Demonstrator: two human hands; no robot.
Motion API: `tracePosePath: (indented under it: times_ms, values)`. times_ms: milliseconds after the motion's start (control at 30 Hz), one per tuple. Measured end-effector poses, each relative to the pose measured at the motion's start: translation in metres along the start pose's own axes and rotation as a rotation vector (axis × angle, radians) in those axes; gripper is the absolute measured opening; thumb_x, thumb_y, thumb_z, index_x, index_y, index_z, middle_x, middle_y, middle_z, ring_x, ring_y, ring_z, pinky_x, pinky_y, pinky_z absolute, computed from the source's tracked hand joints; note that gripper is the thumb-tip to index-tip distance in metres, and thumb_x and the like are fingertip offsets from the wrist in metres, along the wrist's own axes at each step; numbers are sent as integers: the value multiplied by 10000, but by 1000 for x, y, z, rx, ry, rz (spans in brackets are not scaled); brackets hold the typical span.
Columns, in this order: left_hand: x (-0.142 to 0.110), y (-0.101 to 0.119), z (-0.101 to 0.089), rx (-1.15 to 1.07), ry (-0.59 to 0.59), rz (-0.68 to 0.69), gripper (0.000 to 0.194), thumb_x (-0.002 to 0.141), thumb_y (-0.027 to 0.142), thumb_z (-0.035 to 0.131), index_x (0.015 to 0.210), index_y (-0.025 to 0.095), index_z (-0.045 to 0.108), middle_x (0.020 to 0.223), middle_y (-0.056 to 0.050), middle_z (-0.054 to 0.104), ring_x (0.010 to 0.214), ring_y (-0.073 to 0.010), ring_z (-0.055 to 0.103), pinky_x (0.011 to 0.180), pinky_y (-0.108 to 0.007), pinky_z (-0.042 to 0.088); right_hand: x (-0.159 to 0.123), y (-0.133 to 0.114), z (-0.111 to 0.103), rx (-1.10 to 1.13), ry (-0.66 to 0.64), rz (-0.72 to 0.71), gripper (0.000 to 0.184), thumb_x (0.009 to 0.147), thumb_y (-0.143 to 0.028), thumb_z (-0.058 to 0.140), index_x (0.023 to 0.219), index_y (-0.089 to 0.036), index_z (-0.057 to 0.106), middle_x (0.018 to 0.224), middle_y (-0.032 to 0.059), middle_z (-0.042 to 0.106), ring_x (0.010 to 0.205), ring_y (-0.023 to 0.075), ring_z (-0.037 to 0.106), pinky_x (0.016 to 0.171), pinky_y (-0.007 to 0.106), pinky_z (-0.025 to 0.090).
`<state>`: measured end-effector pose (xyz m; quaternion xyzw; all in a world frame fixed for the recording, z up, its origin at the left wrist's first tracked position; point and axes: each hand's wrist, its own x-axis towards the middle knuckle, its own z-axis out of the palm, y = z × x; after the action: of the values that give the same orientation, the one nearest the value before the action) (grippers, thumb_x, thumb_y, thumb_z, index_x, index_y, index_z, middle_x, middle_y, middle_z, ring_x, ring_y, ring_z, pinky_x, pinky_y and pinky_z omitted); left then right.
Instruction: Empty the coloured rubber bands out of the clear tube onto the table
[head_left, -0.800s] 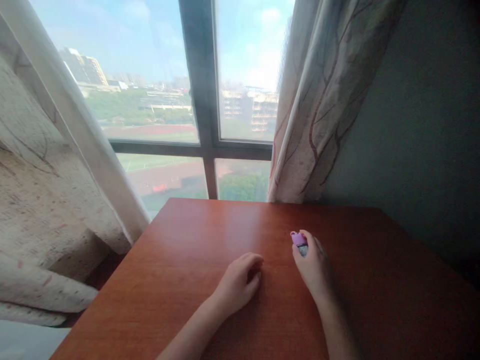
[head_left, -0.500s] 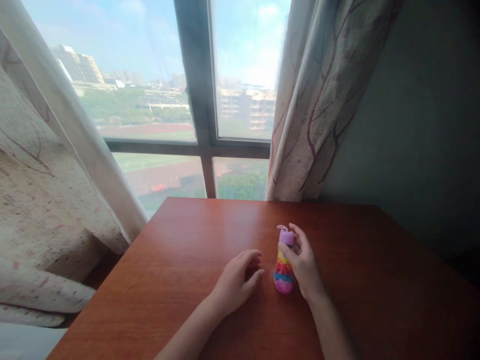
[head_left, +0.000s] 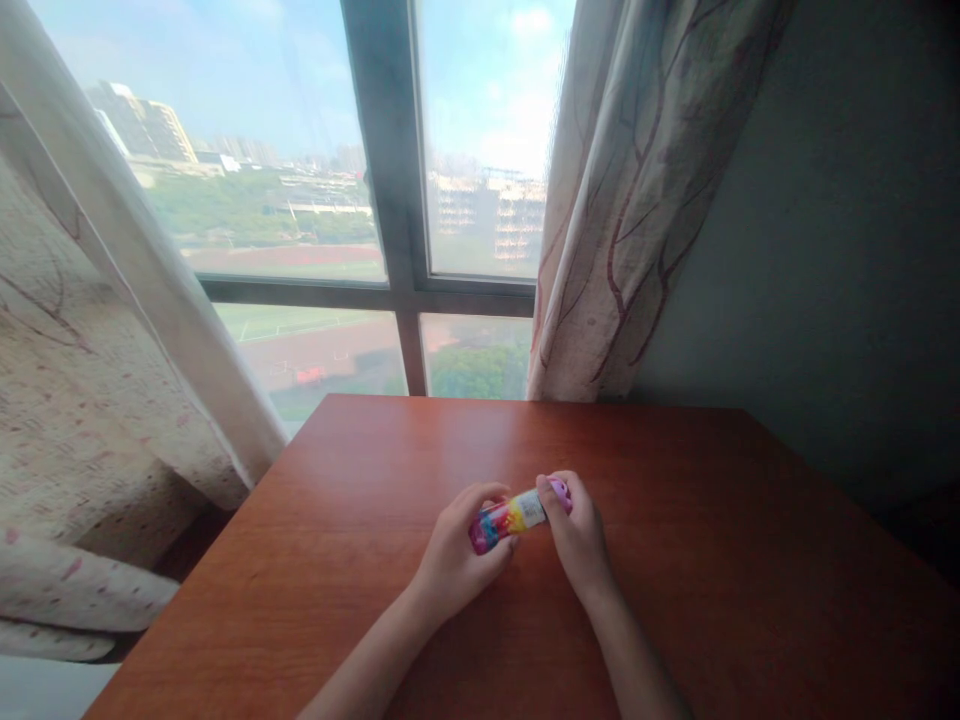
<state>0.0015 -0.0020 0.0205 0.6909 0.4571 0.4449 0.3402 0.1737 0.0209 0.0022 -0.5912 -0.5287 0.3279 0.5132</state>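
A small clear bottle [head_left: 516, 514] with rainbow-coloured contents lies tilted, nearly sideways, between my hands above the table. Its purple cap [head_left: 561, 493] points right and a white label faces up. My right hand [head_left: 582, 535] is closed round the cap end, thumb on top. At the pink bottom end, my left hand [head_left: 456, 545] curves about the bottle, fingers on the far side and thumb on the near side. What the contents are is too small to tell.
The brown wooden table [head_left: 337, 600] spreads under both hands. Behind its far edge stands a window with a dark frame [head_left: 405, 300]. Patterned curtains hang at the left [head_left: 97, 400] and right [head_left: 600, 250], with a grey wall [head_left: 810, 280] beyond.
My right hand has brought the bottle leftward and tipped it from near upright to sideways. Its bottom end has come into my left hand, which was empty before.
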Motion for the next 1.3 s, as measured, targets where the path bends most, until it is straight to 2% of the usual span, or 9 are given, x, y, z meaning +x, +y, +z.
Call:
tracePosePath:
  times_ms: [133,233,400,500,567,633,800,1033,1300]
  values:
    - [1,0,-4,-10,78,16,298,777,258,696,1055,182,618,1013,-73,680,892,-207,651,807,-309,522,2,6,-1,24,-113,87,447,880,-625,480,710,-214,523,564,-45,496,499,138,506,470,228,382]
    - [0,-3,-5,-40,132,-10,313,805,315,691,1077,182,611,1025,-77,687,882,-202,654,799,-304,520,0,8,3,111,-168,189,428,874,-632,464,792,-217,524,566,-60,500,429,126,488,396,214,349]
    - [0,-6,-6,-84,109,-73,283,800,370,702,1009,190,642,934,-45,688,797,-174,621,731,-271,501,-4,7,7,147,-103,249,445,866,-631,470,997,-212,538,590,-72,519,394,123,472,360,213,341]
    - [2,-5,-6,-115,118,-109,268,797,398,698,952,187,640,857,-22,672,730,-149,595,673,-244,484,-4,5,7,116,-130,171,441,890,-621,429,838,-207,568,524,-71,467,399,117,432,377,212,302]
    - [2,-4,-6,-150,126,-149,275,805,422,685,929,184,628,801,-7,655,664,-126,575,616,-224,471,-5,3,7,52,-128,96,492,907,-613,397,648,-210,513,482,-58,424,417,113,412,404,218,284]
    - [3,-3,-4,-197,127,-198,296,817,452,665,921,181,613,726,9,632,583,-107,550,547,-206,453,-6,0,7,-19,-90,36,525,915,-600,386,566,-214,456,468,-48,405,443,116,407,434,225,277]
    - [6,-3,-3,-317,119,-313,383,792,532,663,911,174,594,588,36,587,465,-101,532,437,-188,421,-9,-4,10,-111,-18,-44,524,929,-563,368,544,-215,439,482,-40,393,473,119,395,470,238,261]
    - [10,-2,-4,-395,139,-410,441,731,573,698,861,162,604,583,34,593,442,-99,547,411,-187,441,-12,-1,12,-189,49,-125,507,941,-516,374,547,-210,456,507,-32,424,487,118,395,496,242,266]
    - [7,-7,-4,-414,89,-528,484,804,658,573,806,174,555,529,38,570,353,-95,497,321,-167,331,-15,-3,8,-344,-4,-329,454,957,-438,377,617,-201,561,564,-17,504,538,133,484,551,232,319]
